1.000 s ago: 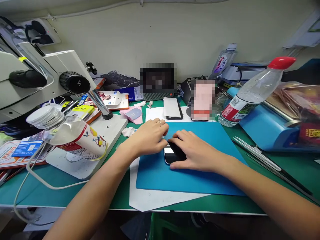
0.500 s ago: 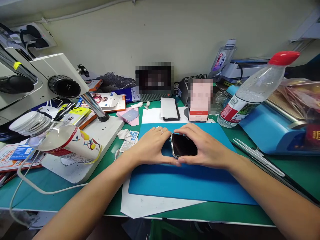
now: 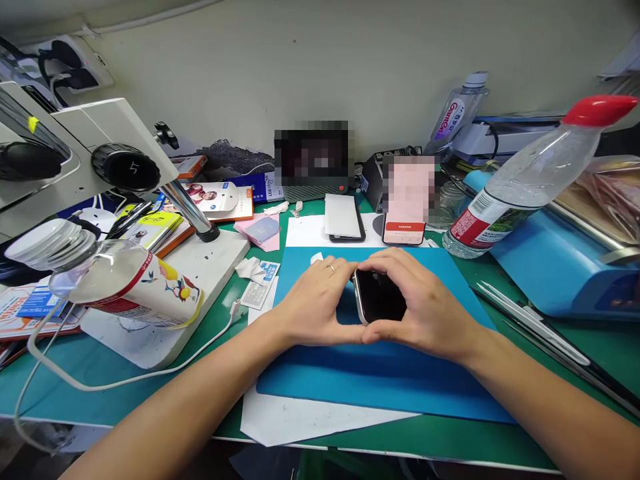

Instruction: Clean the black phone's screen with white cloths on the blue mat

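Note:
Over the blue mat (image 3: 380, 380) is a smartphone (image 3: 381, 298) with a dark screen and a shiny metal edge. My right hand (image 3: 427, 303) wraps round its right side, thumb along the near edge and fingers over the far edge. My left hand (image 3: 320, 303), wearing a ring, has its fingertips at the phone's far left corner. Its thumb stretches along the near side and meets the right thumb. A gap shows between the left palm and the phone's left edge. The undersides of both hands are hidden.
Behind the mat lie a black phone-sized part (image 3: 345, 219) and a propped phone (image 3: 405, 203) with a pink screen. A microscope stand (image 3: 165, 333) and a bottle (image 3: 135, 283) stand left. Right are tweezers (image 3: 540, 327), a red-capped bottle (image 3: 525, 193) and a blue machine (image 3: 560, 267).
Both hands and the smartphone have shifted slightly right and nearer to me in view. The camera view has shifted a little too. My grip looks much the same.

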Tool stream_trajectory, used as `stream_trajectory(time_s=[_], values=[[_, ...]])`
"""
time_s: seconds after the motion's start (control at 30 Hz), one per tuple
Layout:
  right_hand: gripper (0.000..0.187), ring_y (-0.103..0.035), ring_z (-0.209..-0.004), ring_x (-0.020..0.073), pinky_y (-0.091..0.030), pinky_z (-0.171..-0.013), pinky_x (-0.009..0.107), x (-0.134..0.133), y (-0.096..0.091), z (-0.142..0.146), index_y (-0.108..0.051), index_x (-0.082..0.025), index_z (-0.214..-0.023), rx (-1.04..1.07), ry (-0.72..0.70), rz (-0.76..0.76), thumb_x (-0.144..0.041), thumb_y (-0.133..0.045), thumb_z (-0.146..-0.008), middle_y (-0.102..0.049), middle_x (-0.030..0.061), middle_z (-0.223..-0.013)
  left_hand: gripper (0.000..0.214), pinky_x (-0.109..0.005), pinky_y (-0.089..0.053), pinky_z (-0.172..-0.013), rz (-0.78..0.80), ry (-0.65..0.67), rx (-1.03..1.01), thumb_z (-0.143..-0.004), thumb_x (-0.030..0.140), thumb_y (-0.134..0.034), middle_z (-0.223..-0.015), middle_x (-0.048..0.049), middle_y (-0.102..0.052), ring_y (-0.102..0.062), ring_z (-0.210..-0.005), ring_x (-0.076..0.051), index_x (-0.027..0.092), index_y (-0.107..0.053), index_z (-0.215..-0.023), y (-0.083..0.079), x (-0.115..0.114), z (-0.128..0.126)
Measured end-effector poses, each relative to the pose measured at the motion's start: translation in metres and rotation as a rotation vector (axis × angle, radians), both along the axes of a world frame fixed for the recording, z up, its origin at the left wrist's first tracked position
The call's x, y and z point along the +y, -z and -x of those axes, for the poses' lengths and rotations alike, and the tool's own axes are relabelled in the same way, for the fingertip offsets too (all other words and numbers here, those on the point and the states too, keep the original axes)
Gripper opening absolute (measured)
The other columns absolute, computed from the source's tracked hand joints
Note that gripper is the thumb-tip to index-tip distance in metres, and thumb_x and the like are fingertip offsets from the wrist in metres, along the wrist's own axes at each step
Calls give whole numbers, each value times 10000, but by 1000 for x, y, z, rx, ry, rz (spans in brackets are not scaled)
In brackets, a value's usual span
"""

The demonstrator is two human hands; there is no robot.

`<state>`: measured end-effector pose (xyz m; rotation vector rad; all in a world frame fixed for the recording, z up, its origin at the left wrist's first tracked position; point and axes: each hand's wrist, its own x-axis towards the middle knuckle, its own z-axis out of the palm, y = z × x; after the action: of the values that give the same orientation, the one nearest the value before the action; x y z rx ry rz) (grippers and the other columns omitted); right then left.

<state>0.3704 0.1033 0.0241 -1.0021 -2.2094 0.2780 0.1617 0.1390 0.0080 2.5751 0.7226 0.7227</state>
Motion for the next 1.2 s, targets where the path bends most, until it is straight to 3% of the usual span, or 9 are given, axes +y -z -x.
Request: stream_trajectory(time_s=[0.1, 0.27, 0.8, 1.07, 1.2], values=[[802, -622, -1019, 324, -545, -832, 463, -4, -3, 4, -550, -205, -1197, -10, 20, -17, -796, -702, -676, -633, 143, -1121, 881, -402, -427, -743, -43, -8, -56, -780, 931, -381, -934, -97, -616, -522, -803, -246, 131, -557, -1105, 3, 1, -1], [831, -617, -1027, 339, -549, -837, 483, -7, -6, 9, -534, -214, -1202, -26, 42, -24, -790, -740, -638, -617, 145, -1118, 879, -380, -413, -721, -69, -20, -91, -707, 947, -480, -906, -74, -613, -515, -785, -235, 160, -563, -1090, 6, 2, 0], [769, -615, -1004, 317, -558, -805, 472, -11, -7, 10, -510, -220, -1171, -20, 39, -16, -772, -728, -681, -608, 133, -1107, 822, -369, -405, -702, 4, -39, -100, -678, 943, -513, -844, -54, -607, -491, -752, -214, 185, -586, -986, 3, 2, 0], [747, -602, -1019, 325, -544, -828, 485, -10, -5, 11, -486, -228, -1192, -34, 29, -36, -769, -696, -722, -590, 132, -1114, 829, -374, -398, -705, -20, -33, -109, -702, 952, -458, -838, -60, -615, -502, -750, -217, 182, -589, -977, 3, 1, 0], [775, -587, -997, 305, -548, -786, 456, -9, -6, 11, -458, -235, -1169, -26, 28, -3, -766, -739, -679, -560, 118, -1105, 811, -374, -386, -696, -58, -22, -138, -731, 924, -465, -816, -53, -621, -498, -726, -205, 169, -608, -991, 4, 1, -2]])
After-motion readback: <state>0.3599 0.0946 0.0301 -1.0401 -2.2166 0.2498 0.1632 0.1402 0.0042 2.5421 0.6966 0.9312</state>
